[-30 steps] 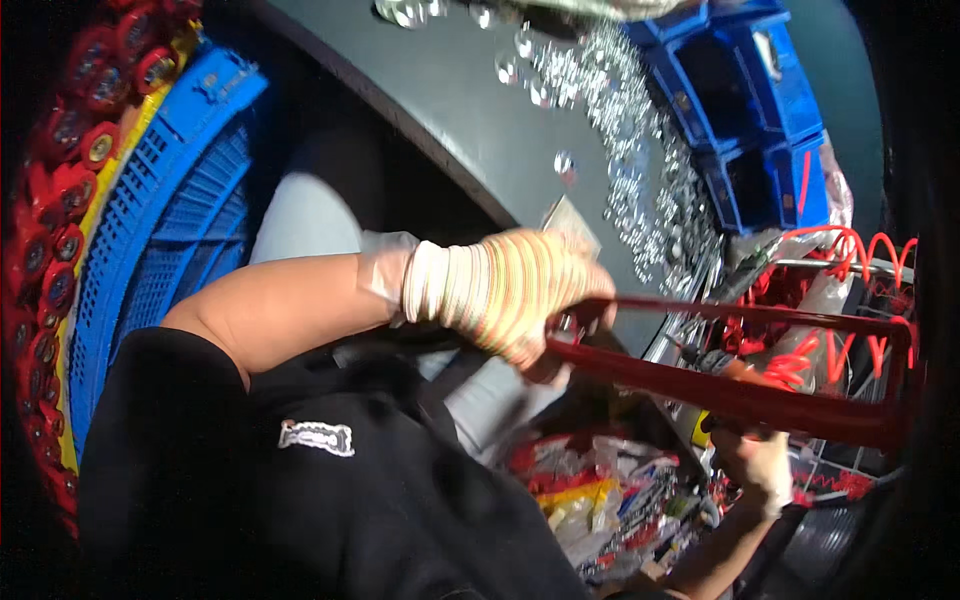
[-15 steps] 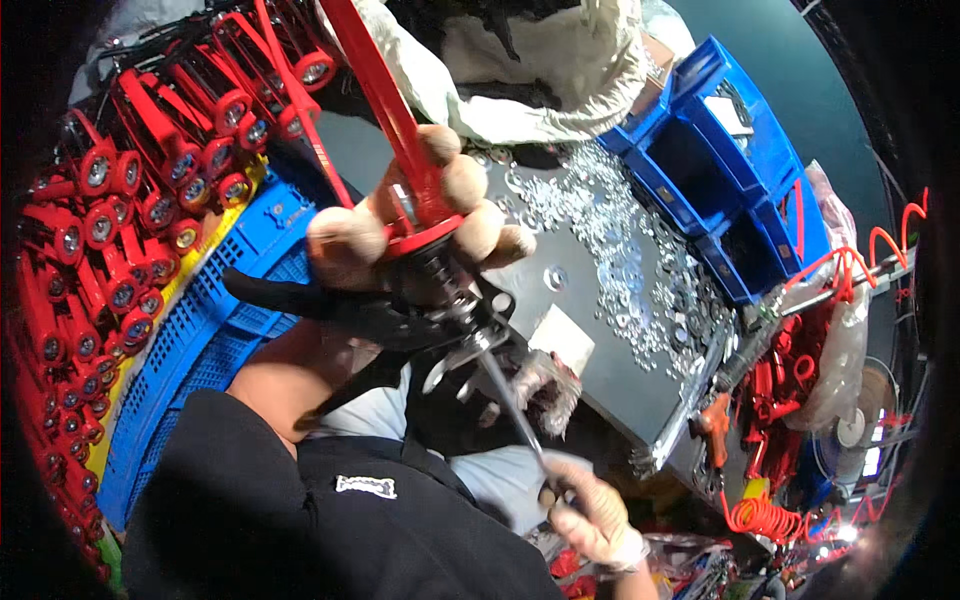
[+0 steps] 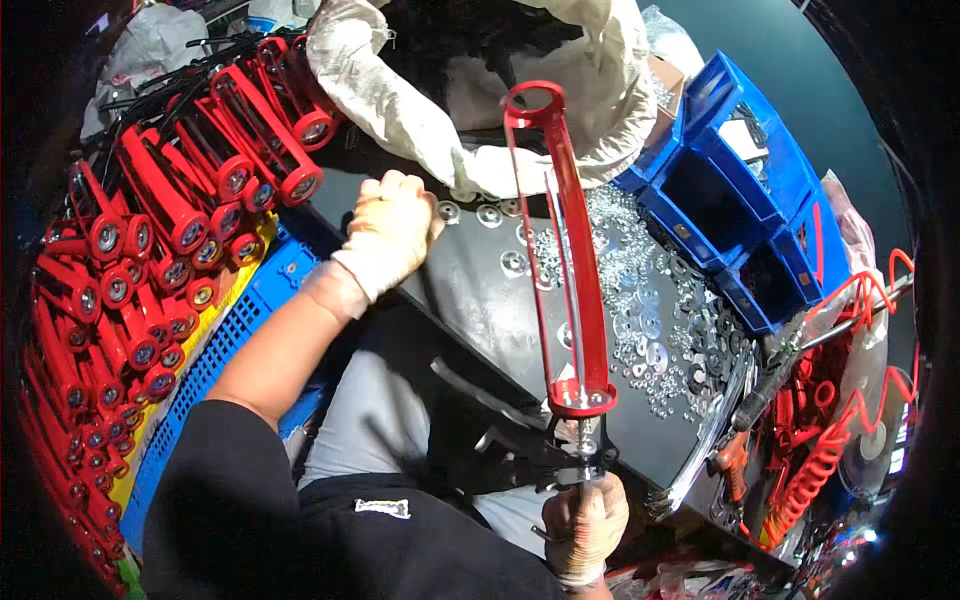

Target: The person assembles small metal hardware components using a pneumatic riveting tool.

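Note:
A red caulking gun (image 3: 582, 280) with an open half-round frame and a ring at its far end stands tilted up over the table. My right hand (image 3: 587, 525), low in the view, is closed around its rear end, just below a metal plate; the handle and trigger are mostly hidden. A shiny rod (image 3: 560, 230) runs inside the frame. My left hand (image 3: 390, 232), in a pale covering, lies at the table's left edge with its fingers curled. Beside its fingertips is a round metal disc (image 3: 447, 212); whether the fingers hold anything is hidden.
Small metal parts (image 3: 640, 300) lie scattered across the dark table (image 3: 470, 290). Blue bins (image 3: 715, 190) stand at the right, and an open white sack (image 3: 410, 120) at the back. Red caulking guns (image 3: 160, 200) fill a blue crate (image 3: 215, 370) at left. A coiled red hose (image 3: 810, 470) hangs at right.
My left hand has let go of the caulking gun and moved up-left to the table. My right hand has shifted from the rod's end to the gun's rear, and the gun has swung right.

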The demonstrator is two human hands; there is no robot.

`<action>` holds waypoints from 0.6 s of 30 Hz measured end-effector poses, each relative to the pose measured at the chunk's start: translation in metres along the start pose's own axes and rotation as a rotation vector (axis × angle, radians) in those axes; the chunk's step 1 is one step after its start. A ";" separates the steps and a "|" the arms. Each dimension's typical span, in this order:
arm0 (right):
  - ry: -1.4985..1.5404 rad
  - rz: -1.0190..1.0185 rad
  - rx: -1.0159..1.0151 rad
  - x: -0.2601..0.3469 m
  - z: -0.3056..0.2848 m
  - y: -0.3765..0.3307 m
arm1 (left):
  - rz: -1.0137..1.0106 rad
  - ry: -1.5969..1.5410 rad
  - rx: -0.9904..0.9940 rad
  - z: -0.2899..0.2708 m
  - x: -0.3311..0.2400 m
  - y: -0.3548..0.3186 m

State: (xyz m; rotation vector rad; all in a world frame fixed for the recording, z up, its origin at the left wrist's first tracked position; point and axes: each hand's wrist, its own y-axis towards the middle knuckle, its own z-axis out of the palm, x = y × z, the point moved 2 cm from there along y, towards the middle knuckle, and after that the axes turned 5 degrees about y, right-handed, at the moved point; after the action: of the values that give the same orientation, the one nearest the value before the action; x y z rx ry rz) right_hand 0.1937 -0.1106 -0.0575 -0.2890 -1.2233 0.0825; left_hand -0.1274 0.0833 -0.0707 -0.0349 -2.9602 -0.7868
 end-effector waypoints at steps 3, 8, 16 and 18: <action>0.006 -0.017 -0.042 0.009 0.013 -0.008 | -0.010 -0.254 0.213 -0.003 0.010 0.019; -0.102 -0.085 -0.061 0.003 0.003 -0.021 | -0.231 -1.632 -0.396 -0.012 -0.013 0.010; 0.030 -0.009 -0.009 0.013 -0.017 -0.033 | -0.163 -1.685 -0.393 -0.064 -0.069 0.005; 0.315 0.167 0.189 0.016 -0.030 -0.034 | -0.085 -1.713 -0.448 -0.077 -0.077 0.003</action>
State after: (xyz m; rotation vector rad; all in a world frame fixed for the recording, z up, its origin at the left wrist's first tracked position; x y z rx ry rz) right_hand 0.2238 -0.1445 -0.0431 -0.2287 -0.8707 0.2853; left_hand -0.0456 0.0474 -0.0084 -1.1474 -3.9544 -2.3072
